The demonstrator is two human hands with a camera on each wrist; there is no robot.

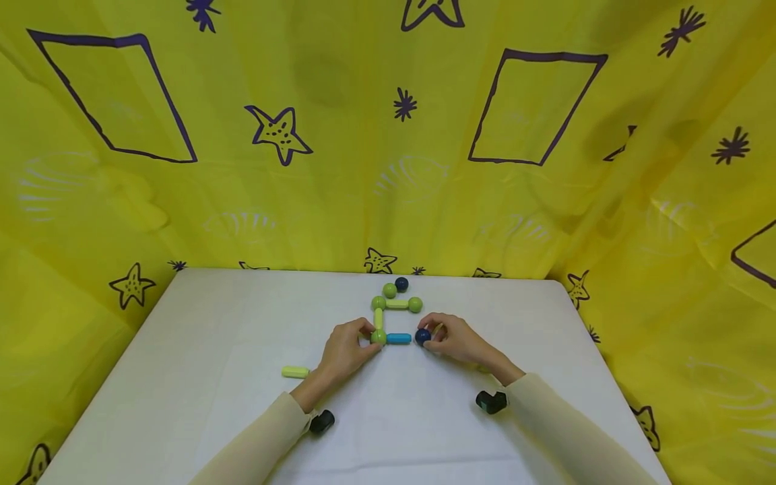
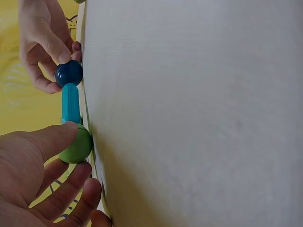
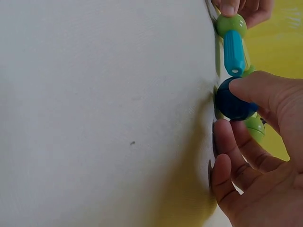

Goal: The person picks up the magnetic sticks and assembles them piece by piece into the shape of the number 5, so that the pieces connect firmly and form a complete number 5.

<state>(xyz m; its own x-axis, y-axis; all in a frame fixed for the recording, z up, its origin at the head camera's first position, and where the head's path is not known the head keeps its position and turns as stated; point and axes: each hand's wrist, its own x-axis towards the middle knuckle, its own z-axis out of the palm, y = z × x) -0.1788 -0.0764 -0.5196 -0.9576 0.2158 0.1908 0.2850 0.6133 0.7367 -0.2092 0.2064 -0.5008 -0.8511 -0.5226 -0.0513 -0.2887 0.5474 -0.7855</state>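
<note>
My left hand [image 1: 345, 349] pinches a green ball [image 2: 77, 145] between thumb and fingers. A blue rod [image 1: 399, 339] sticks out from that ball to the right. Its free end, with a pale tip, faces a dark blue ball [image 3: 233, 101], a narrow gap apart. My right hand [image 1: 458, 339] grips this dark blue ball with thumb and fingers. From the held green ball a yellow-green rod [image 1: 378, 318] runs back to a second green ball [image 1: 378, 303]. Another yellow-green rod [image 1: 397, 304] joins that one to a third green ball [image 1: 415, 304] on the right.
Behind the joined pieces lie a loose green ball [image 1: 390, 290] and another dark blue ball [image 1: 401, 284]. A yellow-green rod [image 1: 295, 372] lies beside the left wrist. The white table [image 1: 200, 350] ends at a yellow patterned curtain [image 1: 339, 195] at the back and sides.
</note>
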